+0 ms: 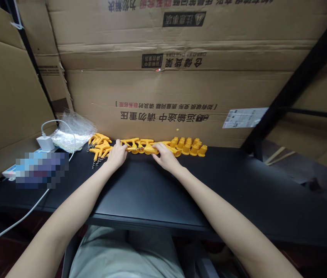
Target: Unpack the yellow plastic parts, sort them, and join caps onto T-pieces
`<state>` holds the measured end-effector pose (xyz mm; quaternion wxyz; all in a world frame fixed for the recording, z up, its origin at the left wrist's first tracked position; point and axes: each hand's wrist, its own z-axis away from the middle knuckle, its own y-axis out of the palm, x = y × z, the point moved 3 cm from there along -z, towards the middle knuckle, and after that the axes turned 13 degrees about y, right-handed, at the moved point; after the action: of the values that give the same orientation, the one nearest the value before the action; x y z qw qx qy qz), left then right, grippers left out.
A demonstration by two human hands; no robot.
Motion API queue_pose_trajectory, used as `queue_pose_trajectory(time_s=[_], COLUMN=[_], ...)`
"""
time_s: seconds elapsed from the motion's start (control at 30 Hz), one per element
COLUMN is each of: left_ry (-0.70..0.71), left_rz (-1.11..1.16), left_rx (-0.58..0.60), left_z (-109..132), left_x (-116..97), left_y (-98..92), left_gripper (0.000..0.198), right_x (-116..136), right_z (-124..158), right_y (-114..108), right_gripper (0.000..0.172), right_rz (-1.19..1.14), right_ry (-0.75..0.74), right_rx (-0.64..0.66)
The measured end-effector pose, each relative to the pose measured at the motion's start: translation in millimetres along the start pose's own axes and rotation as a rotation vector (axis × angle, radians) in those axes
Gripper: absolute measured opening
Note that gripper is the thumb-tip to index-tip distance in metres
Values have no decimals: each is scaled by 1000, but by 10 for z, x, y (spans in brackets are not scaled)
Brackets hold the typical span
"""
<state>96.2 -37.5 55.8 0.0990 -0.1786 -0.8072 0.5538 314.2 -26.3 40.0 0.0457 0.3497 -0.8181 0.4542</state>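
Observation:
My left hand (117,155) is closed on the yellow handle of a corkscrew-like piece, whose metal spiral (140,149) points right. My right hand (165,156) is closed on a yellow cap (150,150) at the spiral's end. Behind my hands lie several yellow T-shaped handles (130,141) with caps along the cardboard. To the left of my left hand is a pile of yellow handles (101,148) with metal spirals. Several yellow caps (194,149) stand upright in rows to the right of my right hand.
The black tabletop (152,193) ends against a tall cardboard sheet (175,85). At the left are a clear plastic bag (72,131), a white charger (45,143) with a cable, a power strip (9,171) and a blurred-out item (40,170). A black post (290,77) slants at the right.

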Motion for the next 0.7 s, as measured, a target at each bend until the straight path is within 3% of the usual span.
queue_pose_trajectory(time_s=[0.13,0.27,0.4,0.57,0.7], left_ry=[62,97,67,193,187], left_rz=[31,122,290,412,435], left_rx=[-47,-167,-238,-327,-300], left_z=[-1,-14,-53,-104,-84], left_x=[-50,-75,7,93,84], left_y=[3,47,151,162,114], left_gripper=[29,35,42,42,39], right_x=[74,142,125,43,57], right_z=[10,19,16,1,4], right_y=[3,-15,-43,-61,-55], right_gripper=[21,22,25,29,32], right_rz=[-51,-70,-40,0,-18], right_ry=[-67,-101,-87,-69,-98], right_rx=[-2,-22,-33,-48,-14])
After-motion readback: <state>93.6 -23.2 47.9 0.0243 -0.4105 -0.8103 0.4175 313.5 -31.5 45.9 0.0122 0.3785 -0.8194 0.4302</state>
